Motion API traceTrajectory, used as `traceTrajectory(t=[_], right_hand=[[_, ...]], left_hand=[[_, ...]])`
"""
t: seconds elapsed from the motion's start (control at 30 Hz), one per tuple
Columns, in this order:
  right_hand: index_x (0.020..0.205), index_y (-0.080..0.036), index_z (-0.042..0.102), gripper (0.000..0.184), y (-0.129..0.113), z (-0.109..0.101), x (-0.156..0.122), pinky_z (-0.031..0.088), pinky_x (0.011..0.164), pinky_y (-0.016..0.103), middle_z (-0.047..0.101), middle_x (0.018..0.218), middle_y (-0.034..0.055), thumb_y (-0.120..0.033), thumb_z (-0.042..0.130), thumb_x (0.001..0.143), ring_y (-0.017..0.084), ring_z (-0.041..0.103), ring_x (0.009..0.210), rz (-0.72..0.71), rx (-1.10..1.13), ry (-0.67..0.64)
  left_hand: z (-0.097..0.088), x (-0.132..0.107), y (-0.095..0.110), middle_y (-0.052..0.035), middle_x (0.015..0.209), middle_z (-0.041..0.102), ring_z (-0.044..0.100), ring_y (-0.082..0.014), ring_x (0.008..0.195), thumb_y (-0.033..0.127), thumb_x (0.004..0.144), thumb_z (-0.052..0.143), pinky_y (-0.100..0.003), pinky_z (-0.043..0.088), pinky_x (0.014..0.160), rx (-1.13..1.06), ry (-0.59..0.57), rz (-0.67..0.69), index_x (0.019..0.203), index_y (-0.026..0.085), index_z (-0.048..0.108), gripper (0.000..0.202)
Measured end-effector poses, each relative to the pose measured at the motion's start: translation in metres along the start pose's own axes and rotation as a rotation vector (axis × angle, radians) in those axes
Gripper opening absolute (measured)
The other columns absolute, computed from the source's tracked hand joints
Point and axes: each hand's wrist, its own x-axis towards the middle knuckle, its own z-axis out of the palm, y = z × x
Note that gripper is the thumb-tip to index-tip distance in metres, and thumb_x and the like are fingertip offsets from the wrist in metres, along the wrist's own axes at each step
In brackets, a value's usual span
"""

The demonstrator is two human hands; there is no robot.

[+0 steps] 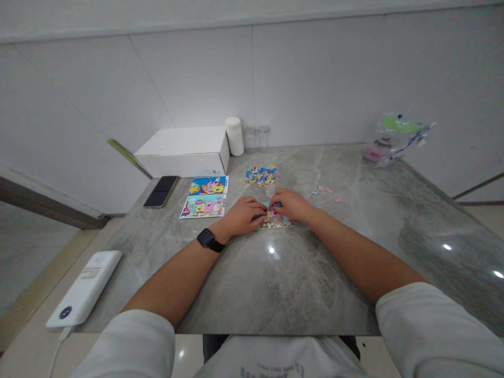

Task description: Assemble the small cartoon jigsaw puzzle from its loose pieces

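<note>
My left hand and my right hand rest together on a small, partly assembled jigsaw puzzle at the middle of the grey marble table. The fingers of both hands are curled down onto the puzzle where they meet, pressing on its pieces; whether a loose piece is pinched is hidden. A black watch sits on my left wrist. A heap of loose puzzle pieces lies just beyond the hands. A few stray pieces lie to the right.
Two cartoon picture cards lie left of the hands, a dark phone beside them. A white box, white bottle and two small jars stand at the back. A plastic bag sits far right, a white power bank near left.
</note>
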Motion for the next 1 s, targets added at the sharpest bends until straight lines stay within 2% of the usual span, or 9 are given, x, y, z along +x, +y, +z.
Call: traceTrajectory(t=[0.2,0.33,0.5,0.73,0.87,1.0], right_hand=[[0.095,-0.021,0.081,0.014,0.014,-0.019,0.003,0.047,0.079,0.027,0.075,0.091,0.0034,-0.016,0.069,0.091,0.016,0.065,0.081,0.073,0.154,0.193],[0.093,-0.022,0.081,0.012,0.022,-0.037,0.001,0.047,0.076,0.027,0.076,0.088,0.0021,-0.020,0.069,0.089,0.016,0.065,0.079,0.108,0.182,0.218],[0.096,-0.021,0.082,0.016,0.026,-0.069,-0.007,0.046,0.075,0.028,0.077,0.089,0.0030,-0.025,0.067,0.091,0.016,0.065,0.079,0.185,0.160,0.285],[0.104,-0.017,0.082,0.026,0.040,-0.115,-0.028,0.048,0.076,0.028,0.079,0.091,0.0057,-0.031,0.062,0.093,0.017,0.064,0.079,0.373,0.140,0.388],[0.106,-0.017,0.081,0.028,0.056,-0.126,-0.038,0.048,0.079,0.029,0.079,0.095,0.0068,-0.033,0.062,0.095,0.018,0.065,0.084,0.421,0.129,0.423],[0.105,-0.017,0.081,0.026,0.070,-0.130,-0.045,0.048,0.080,0.030,0.079,0.098,0.0076,-0.031,0.062,0.095,0.019,0.066,0.085,0.463,0.077,0.462]], left_hand=[[0.000,0.000,-0.002,-0.0060,0.125,0.079,0.068,-0.0242,0.114,0.035,0.107,0.053,-0.044,0.047,0.103,-0.019,0.012,0.008,0.118,0.025,0.079,0.030],[0.004,0.001,-0.006,-0.0053,0.124,0.078,0.068,-0.0240,0.115,0.034,0.107,0.053,-0.043,0.047,0.104,-0.045,0.024,0.010,0.117,0.025,0.077,0.028],[0.007,0.003,-0.007,-0.0062,0.123,0.077,0.067,-0.0240,0.115,0.035,0.106,0.055,-0.044,0.047,0.105,-0.087,0.057,0.000,0.122,0.024,0.074,0.028],[0.009,0.003,-0.008,-0.0084,0.128,0.073,0.065,-0.0262,0.120,0.041,0.106,0.052,-0.047,0.047,0.108,-0.074,0.057,-0.020,0.117,0.026,0.079,0.032],[0.012,0.003,-0.012,-0.0099,0.123,0.072,0.065,-0.0270,0.115,0.043,0.105,0.053,-0.047,0.049,0.106,-0.057,0.064,-0.044,0.117,0.026,0.080,0.034],[0.012,0.004,-0.013,-0.0088,0.119,0.074,0.065,-0.0265,0.113,0.043,0.106,0.052,-0.046,0.048,0.103,-0.054,0.038,-0.043,0.118,0.026,0.078,0.033]])
